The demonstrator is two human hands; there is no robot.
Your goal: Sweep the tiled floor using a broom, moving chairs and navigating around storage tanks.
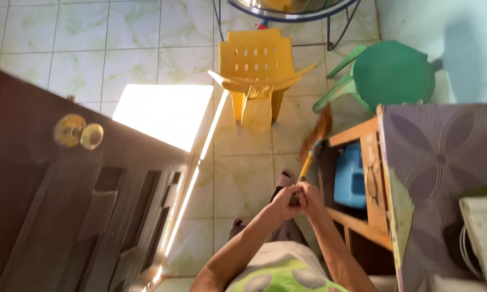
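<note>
Both forearms reach up from six o'clock and meet near centre. The left hand (285,202) curls closed around the broom (311,151) handle, the right hand (308,196) wrapped tight just beside it, touching. The broom slants toward one o'clock, its brown bristles blurred beside the wooden cabinet (362,178), below the yellow chair (258,70)

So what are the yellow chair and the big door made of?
The yellow chair looks like moulded plastic: one smooth, slightly glossy piece with punched slots. The door seems dark stained wood with carved panels, and its round knob shines like brass-coloured metal.
</note>
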